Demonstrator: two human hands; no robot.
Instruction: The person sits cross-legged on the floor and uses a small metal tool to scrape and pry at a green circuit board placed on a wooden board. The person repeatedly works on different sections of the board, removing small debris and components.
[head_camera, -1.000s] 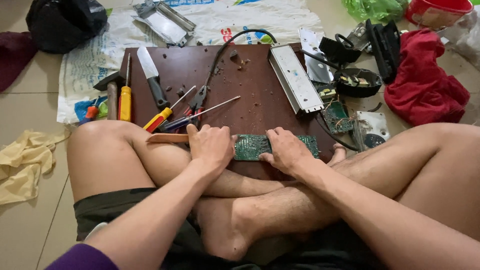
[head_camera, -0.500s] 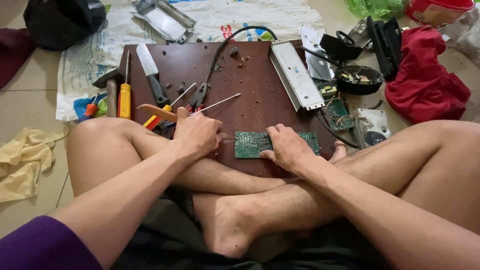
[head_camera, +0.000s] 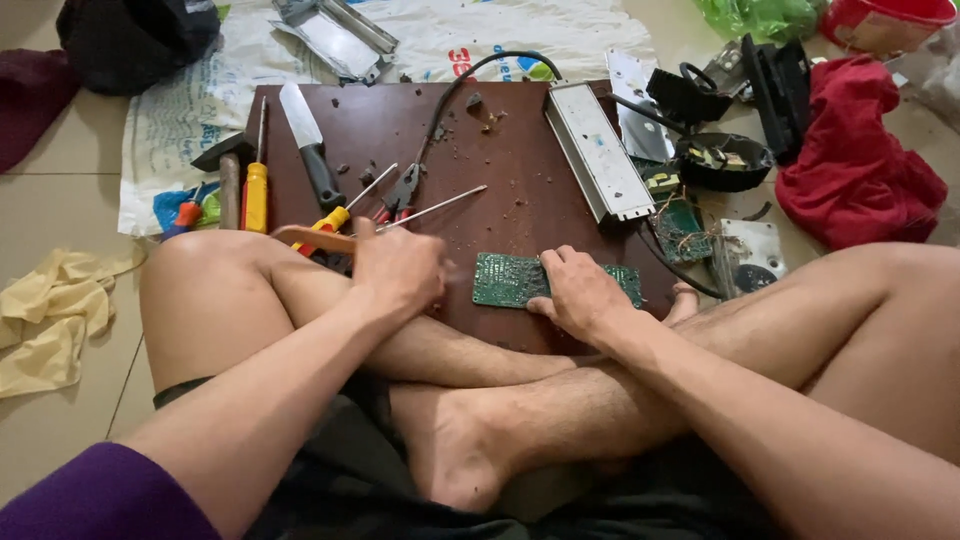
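Note:
I sit cross-legged on the floor behind a dark brown board (head_camera: 520, 190). A green circuit board (head_camera: 508, 281) lies flat at its near edge. My right hand (head_camera: 582, 295) rests on the circuit board and covers its middle. My left hand (head_camera: 400, 270) is closed around a wooden-handled tool (head_camera: 305, 238), just left of the circuit board. The handle sticks out to the left over my knee; the tool's working end is hidden by the hand.
On the board lie a knife (head_camera: 305, 135), pliers (head_camera: 402, 190), screwdrivers (head_camera: 256, 190) and a long metal box (head_camera: 600, 150). A hammer (head_camera: 228, 178) lies at the left edge. A black bowl (head_camera: 722, 160), loose parts and a red cloth (head_camera: 850, 170) are to the right; a yellow cloth (head_camera: 50, 320) is to the left.
My left hand has drawn back from the circuit board, up and to the left, carrying the wooden-handled tool. My right hand has stayed on the circuit board.

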